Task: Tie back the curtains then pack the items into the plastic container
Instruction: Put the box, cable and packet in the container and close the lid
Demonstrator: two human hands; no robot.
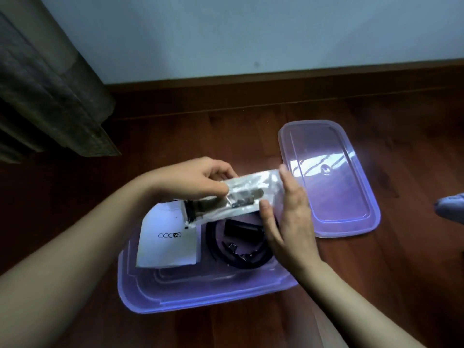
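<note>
Wooden floor [226, 136] below a pale wall [251, 33] bears the plastic container [200, 298]; left hand [198, 182] and right hand [288, 219] pinch a clear packet [253, 183].

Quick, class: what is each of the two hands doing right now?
Left hand: grips the plastic bag at one end.
Right hand: pinches its other end between thumb and fingers.

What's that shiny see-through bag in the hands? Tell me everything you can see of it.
The bag is a small, crinkly, clear plastic packet that shines in the light. Inside are dark strap-like pieces and small dark bits; what they are is hard to tell. It is held roughly level, above the purple plastic container. The left hand pinches its left part, and the right hand holds its right end between thumb and fingers.
</note>
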